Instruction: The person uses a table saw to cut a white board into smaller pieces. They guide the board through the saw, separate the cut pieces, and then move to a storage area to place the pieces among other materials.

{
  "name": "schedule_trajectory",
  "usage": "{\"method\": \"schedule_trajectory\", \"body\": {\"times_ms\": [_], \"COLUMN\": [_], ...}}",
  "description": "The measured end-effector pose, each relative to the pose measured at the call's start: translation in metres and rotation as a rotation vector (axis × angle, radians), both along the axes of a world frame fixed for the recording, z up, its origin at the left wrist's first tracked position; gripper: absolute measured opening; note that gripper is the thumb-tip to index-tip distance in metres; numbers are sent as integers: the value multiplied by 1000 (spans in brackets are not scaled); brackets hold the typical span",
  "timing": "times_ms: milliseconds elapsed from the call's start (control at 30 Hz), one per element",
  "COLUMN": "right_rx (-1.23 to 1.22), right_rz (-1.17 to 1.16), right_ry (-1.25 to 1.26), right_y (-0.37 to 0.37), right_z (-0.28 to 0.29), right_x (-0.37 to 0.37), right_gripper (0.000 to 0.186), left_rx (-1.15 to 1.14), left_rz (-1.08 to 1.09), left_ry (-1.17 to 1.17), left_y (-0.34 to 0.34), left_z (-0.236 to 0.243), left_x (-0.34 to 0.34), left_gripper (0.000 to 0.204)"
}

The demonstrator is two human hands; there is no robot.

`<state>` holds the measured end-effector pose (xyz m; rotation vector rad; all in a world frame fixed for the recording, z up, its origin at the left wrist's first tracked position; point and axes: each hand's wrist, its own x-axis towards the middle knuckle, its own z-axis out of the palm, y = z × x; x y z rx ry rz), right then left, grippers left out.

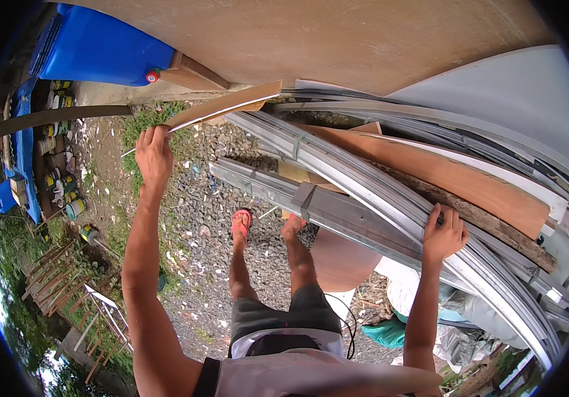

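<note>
My left hand (154, 159) is closed on the near end of a thin brown board (228, 104) with a white edge. The board slants up and away to the right, its far end by the wall. On the right, my right hand (444, 233) has its fingers curled over a long bundle of silver metal profiles (364, 182); the fingertips are partly hidden. A second stack of metal profiles (268, 187) lies on the nearer side of that bundle. Just beyond the bundle, a long brown wooden panel (456, 172) lies among more strips.
A blue plastic drum (109, 49) with a red cap stands at the far left, beside the brown wall (337, 33). Gravel (198, 264) covers the ground around my feet. Paint cans (74, 209) line the left side. White sacks (400, 284) and a teal bag (387, 333) lie at right.
</note>
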<state>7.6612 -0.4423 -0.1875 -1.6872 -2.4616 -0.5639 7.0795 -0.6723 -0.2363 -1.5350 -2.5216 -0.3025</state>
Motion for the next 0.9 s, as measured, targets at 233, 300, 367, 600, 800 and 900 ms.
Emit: {"method": "schedule_trajectory", "body": {"times_ms": [233,300,367,600,800,900], "right_rx": [21,5,17,-334,-730,-863], "right_rz": [16,-49,38,169,302,292], "right_ry": [-47,-62,103,481,549,505], "right_y": [-4,-4,-2,-58,-130,-140], "right_z": [-7,-8,-11,-71,-124,-149], "right_x": [10,10,4,-111,-245,-288], "right_gripper": [19,24,23,9,10,12], "left_rx": [58,39,65,540,631,672], "left_rz": [616,766,893,1146,1259,1295], "left_ry": [-296,-317,-397,-895,-1111,-1132], "left_y": [-206,-265,-325,-416,-434,-450], "left_z": [9,2,-6,-49,-62,-66], "left_x": [7,4,-7,-40,-68,-71], "left_gripper": [10,19,32,29,25,22]}}
